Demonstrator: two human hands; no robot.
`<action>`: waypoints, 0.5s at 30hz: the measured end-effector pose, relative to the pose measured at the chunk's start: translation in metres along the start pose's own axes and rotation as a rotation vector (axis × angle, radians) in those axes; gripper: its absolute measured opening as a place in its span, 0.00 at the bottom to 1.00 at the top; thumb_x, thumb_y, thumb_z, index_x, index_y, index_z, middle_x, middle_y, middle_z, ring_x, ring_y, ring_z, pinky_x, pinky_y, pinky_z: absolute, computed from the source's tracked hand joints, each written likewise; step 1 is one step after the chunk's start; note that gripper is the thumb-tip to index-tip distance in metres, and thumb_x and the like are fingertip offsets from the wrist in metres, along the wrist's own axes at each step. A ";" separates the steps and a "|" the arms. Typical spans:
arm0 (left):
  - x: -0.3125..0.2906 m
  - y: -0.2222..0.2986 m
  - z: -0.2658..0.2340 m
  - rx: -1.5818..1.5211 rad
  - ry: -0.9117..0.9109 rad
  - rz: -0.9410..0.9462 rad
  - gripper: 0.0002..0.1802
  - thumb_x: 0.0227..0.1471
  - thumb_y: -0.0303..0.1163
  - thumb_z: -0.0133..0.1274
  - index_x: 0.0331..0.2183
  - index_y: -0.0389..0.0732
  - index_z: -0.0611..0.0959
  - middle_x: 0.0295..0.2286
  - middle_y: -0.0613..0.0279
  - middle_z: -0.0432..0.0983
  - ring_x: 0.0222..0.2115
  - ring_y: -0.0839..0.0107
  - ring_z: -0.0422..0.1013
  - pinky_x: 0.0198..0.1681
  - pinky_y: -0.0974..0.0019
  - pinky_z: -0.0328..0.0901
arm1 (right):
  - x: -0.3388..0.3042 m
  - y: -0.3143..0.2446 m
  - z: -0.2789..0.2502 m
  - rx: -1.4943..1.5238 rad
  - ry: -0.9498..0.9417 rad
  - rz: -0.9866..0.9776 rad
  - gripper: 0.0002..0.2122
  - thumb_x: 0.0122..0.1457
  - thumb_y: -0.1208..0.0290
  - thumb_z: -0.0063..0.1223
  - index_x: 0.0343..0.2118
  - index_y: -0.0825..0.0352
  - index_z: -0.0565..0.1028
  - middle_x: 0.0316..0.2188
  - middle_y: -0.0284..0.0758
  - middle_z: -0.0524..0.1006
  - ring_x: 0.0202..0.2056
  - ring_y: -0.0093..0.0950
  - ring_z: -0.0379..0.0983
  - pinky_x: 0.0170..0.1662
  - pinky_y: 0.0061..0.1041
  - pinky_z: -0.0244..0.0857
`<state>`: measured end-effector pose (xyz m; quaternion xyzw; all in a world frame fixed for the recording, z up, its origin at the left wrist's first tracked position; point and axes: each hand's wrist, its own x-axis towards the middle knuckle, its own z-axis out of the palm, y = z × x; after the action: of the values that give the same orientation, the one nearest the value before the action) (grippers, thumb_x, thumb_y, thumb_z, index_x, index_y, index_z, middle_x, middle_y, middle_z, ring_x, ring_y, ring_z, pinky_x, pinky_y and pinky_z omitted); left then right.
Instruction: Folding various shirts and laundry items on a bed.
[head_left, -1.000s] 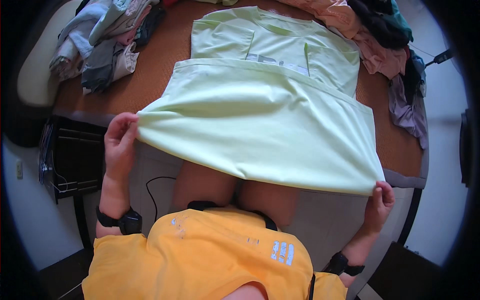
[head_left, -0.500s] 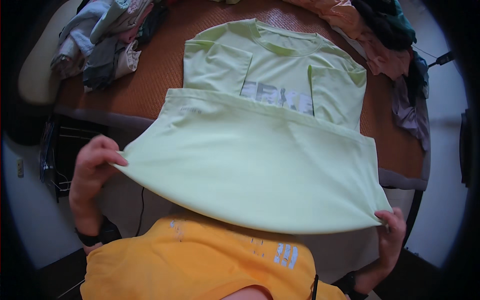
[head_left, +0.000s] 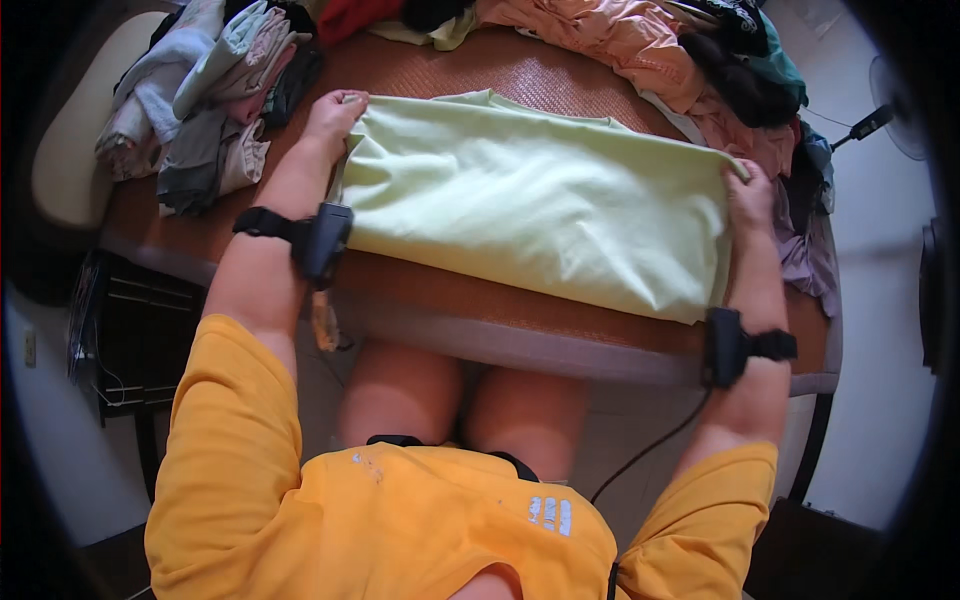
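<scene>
A pale green T-shirt (head_left: 530, 200) lies folded over into a wide band on the woven brown mat (head_left: 440, 70). Its printed front, sleeves and most of its collar are covered by the upper layer; a bit of neckline shows along the far edge. My left hand (head_left: 335, 118) pinches the far left corner of that layer. At the far right corner, my right hand (head_left: 750, 195) grips the cloth, its fingers closed round the edge. Between both hands the far edge is drawn fairly straight, with soft wrinkles across the middle.
A pile of folded clothes (head_left: 205, 100) sits at the far left of the bed. Peach and dark garments (head_left: 630, 50) are heaped at the far right. A black device with a cable (head_left: 725, 345) is strapped to my right wrist, another black device (head_left: 325, 240) to my left.
Both hands have moved away from my body, carrying the shirt's lower part over its chest and sleeves. The shirt is now a shorter, wide band, and its print is covered.
</scene>
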<state>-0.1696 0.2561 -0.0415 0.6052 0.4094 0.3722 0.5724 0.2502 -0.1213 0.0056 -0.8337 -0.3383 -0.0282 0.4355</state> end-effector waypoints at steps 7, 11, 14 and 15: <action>0.015 -0.001 -0.003 0.131 0.043 0.297 0.08 0.48 0.31 0.54 0.33 0.39 0.77 0.25 0.69 0.72 0.25 0.80 0.66 0.30 0.75 0.63 | -0.010 0.008 0.031 -0.189 0.218 -0.004 0.10 0.51 0.62 0.53 0.33 0.62 0.74 0.32 0.42 0.76 0.35 0.40 0.73 0.39 0.33 0.65; 0.027 0.009 -0.009 0.257 0.106 0.334 0.08 0.49 0.30 0.53 0.33 0.39 0.77 0.29 0.68 0.73 0.28 0.79 0.67 0.34 0.76 0.63 | -0.005 -0.003 0.032 -0.289 0.270 0.000 0.11 0.54 0.62 0.48 0.36 0.62 0.71 0.30 0.42 0.76 0.33 0.40 0.74 0.37 0.34 0.65; 0.028 -0.011 -0.016 0.820 0.196 0.380 0.18 0.50 0.39 0.49 0.41 0.39 0.74 0.37 0.53 0.73 0.39 0.61 0.69 0.44 0.62 0.62 | -0.018 -0.013 0.054 -0.526 0.293 -0.198 0.18 0.54 0.57 0.49 0.47 0.55 0.67 0.45 0.37 0.70 0.47 0.35 0.66 0.47 0.36 0.59; 0.015 0.006 0.007 0.906 0.229 0.360 0.20 0.50 0.42 0.48 0.44 0.41 0.73 0.41 0.53 0.71 0.43 0.59 0.67 0.47 0.59 0.60 | -0.028 -0.021 0.057 -0.608 0.360 -0.303 0.20 0.53 0.56 0.49 0.49 0.54 0.66 0.48 0.36 0.68 0.50 0.34 0.63 0.50 0.37 0.57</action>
<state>-0.1568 0.2667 -0.0367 0.8091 0.4792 0.3141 0.1302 0.2025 -0.0857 -0.0237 -0.8471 -0.3522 -0.3371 0.2114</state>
